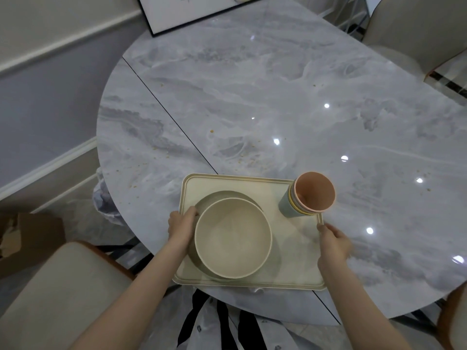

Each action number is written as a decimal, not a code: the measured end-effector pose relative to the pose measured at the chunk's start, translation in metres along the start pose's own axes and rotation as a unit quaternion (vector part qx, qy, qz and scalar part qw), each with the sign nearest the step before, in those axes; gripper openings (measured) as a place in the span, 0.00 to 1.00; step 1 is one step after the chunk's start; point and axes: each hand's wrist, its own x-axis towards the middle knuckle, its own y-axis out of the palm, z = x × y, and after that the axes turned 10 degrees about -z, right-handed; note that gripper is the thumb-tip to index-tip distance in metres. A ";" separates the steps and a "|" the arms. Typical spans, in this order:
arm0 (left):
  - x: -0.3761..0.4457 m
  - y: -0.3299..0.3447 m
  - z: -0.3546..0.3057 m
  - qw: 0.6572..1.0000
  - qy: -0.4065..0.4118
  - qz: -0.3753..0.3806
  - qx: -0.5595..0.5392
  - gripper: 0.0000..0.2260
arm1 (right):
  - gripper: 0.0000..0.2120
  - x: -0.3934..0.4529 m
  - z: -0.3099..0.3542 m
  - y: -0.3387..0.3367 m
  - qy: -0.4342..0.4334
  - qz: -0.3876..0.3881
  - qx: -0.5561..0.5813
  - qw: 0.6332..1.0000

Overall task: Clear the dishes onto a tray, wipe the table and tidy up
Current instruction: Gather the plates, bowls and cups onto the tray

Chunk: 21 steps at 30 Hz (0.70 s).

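A cream rectangular tray (295, 253) lies at the near edge of the marble table (278, 97). On it stands a cream bowl (232, 238) stacked on grey-green plates (222, 195). A nested stack of cups (309, 195), pink innermost, stands at the tray's far right corner. My left hand (180, 228) grips the tray's left edge beside the bowl. My right hand (333, 243) grips the tray's right edge just below the cups. Small crumbs (161, 150) are scattered over the tabletop.
A framed picture (197, 16) leans against the wall at the table's far end. A cushioned chair (58, 294) stands at the near left, another chair (417, 29) at the far right. A lined waste bin (106, 198) sits on the floor left of the table.
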 end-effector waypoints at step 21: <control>0.010 -0.014 0.002 0.996 -0.010 0.073 -0.053 0.30 | 0.19 -0.013 0.018 0.010 -0.090 0.067 -0.158 0.981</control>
